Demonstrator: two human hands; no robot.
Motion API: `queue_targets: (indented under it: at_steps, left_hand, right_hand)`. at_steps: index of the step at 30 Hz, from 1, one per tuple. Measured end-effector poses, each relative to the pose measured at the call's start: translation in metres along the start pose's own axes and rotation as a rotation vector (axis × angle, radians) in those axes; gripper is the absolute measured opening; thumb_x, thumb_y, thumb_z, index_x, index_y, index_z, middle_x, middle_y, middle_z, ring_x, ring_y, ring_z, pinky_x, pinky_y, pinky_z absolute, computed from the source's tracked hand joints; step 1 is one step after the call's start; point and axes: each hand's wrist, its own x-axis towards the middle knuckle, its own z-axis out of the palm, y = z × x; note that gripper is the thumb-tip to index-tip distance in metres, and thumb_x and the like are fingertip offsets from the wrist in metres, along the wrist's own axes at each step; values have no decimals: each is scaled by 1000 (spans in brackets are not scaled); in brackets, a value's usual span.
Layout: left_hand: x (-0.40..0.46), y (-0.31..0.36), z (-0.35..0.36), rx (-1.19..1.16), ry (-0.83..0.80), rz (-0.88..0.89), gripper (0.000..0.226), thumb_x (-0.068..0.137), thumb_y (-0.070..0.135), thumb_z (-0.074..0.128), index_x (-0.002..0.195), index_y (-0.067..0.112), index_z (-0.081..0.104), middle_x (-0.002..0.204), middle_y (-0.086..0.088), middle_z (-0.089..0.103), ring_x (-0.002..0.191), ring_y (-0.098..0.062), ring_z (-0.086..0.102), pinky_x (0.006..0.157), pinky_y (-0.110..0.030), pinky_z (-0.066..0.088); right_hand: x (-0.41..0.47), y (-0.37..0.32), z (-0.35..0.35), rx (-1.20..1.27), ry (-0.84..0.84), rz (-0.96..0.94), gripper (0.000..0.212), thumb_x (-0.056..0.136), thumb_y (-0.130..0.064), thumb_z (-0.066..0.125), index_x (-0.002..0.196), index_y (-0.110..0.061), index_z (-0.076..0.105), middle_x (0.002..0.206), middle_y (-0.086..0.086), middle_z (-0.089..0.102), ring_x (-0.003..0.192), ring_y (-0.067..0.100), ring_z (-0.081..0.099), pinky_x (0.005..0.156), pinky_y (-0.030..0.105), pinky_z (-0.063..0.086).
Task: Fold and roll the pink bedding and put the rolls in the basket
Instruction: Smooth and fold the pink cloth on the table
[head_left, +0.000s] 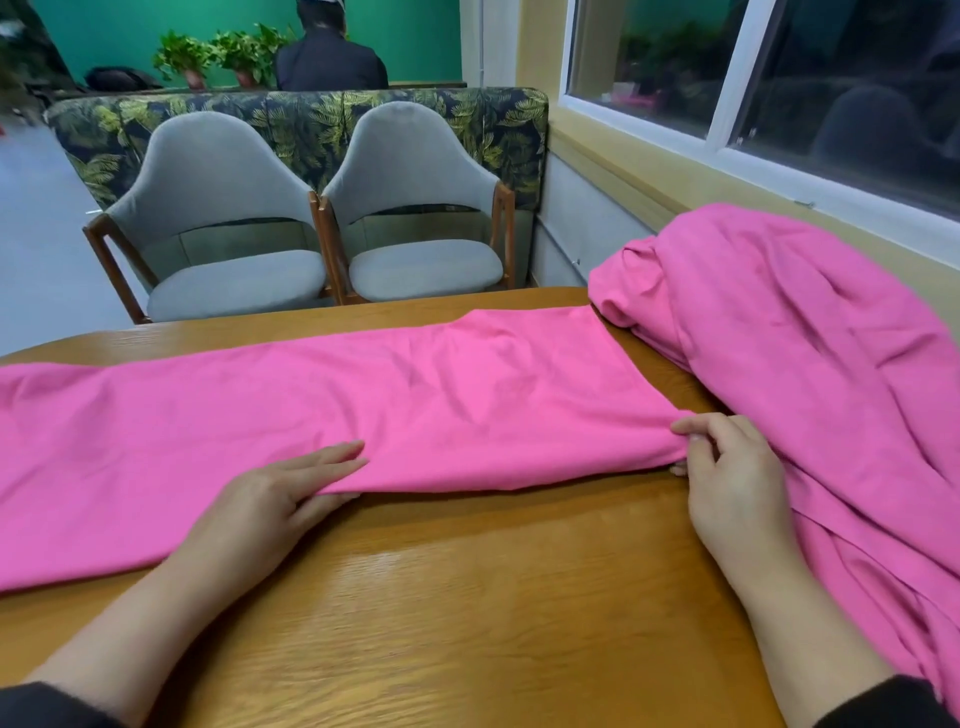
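A long folded strip of pink bedding (363, 395) lies across the wooden table (467, 582) from the left edge to the right. My left hand (270, 499) holds its near edge, fingers on top and thumb tucked under the fabric. At the strip's right end, my right hand (727, 467) pinches the near corner with curled fingers. A big loose heap of pink bedding (789, 332) sits at the right and drapes down past my right arm. No basket is in view.
Two grey chairs (311, 228) stand beyond the table's far edge, backed by a leaf-patterned sofa (322, 119). A person (327, 57) sits behind it, facing away. A window and wall run along the right.
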Motion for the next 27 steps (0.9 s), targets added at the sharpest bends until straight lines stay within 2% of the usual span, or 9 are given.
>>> queue_targets:
  at_steps: [4,7,9,12,18,20,22,24,27]
  left_hand:
    - [-1,17,14,129,86,29,59,85,63,55,131,29,66,137,11,61,125,-5,55,108,-17,36]
    - [11,42,34,264,79,29,49,78,30,79,126,21,70,130,-3,67,115,-22,67,95,-37,53]
    - [20,60,38,280,120,-16,32,80,32,75,110,24,78,118,1,73,104,-21,72,83,-37,58]
    - [28,79,30,260,230,-84,22,87,43,69,94,26,81,107,8,76,96,-17,73,73,-34,59]
    - [32,79,24,358,186,-147,45,87,67,55,96,28,76,96,4,77,87,-29,72,63,-39,58]
    - [30,73,28,375,147,-82,40,76,41,82,114,28,74,112,2,75,97,-26,72,70,-40,60]
    - [24,61,39,382,60,82,42,80,15,71,122,22,72,123,-2,70,109,-23,70,81,-41,59]
    - [19,57,46,394,-41,259,51,82,14,45,129,17,66,135,-8,63,121,-24,64,95,-43,55]
    - [18,70,50,400,-92,235,64,77,22,46,140,21,56,148,-6,53,134,-19,52,109,-43,44]
  right_hand:
    - [0,-3,0,31,-46,9,29,88,-1,61,105,-24,65,116,1,57,98,-1,57,85,4,38]
    - [-3,-7,2,-123,-163,-50,50,74,-7,72,119,-24,62,147,5,39,139,20,37,116,31,29]
    - [-9,-10,4,-294,-259,-122,58,68,-22,77,122,-34,59,161,0,23,151,22,16,120,49,18]
    - [-17,-11,12,-425,-354,-275,43,71,-44,66,114,-42,65,159,-6,32,151,20,17,118,57,14]
    - [-7,-18,15,-302,-97,-417,26,89,-18,53,106,-25,71,117,-8,66,118,11,54,112,50,26]
    - [-2,-21,11,-270,-88,-475,29,90,-13,53,111,-18,72,118,-6,69,117,11,57,112,46,33]
    - [2,-17,7,-301,-149,-490,28,85,-13,55,107,-15,74,118,-2,71,116,17,61,108,45,40]
    - [-1,-11,6,-446,-281,-452,27,80,-14,60,102,-20,75,121,-2,71,119,20,62,111,46,38]
    - [-15,-10,11,-499,-430,-382,45,76,-8,69,118,-23,71,134,-2,63,130,17,54,118,48,26]
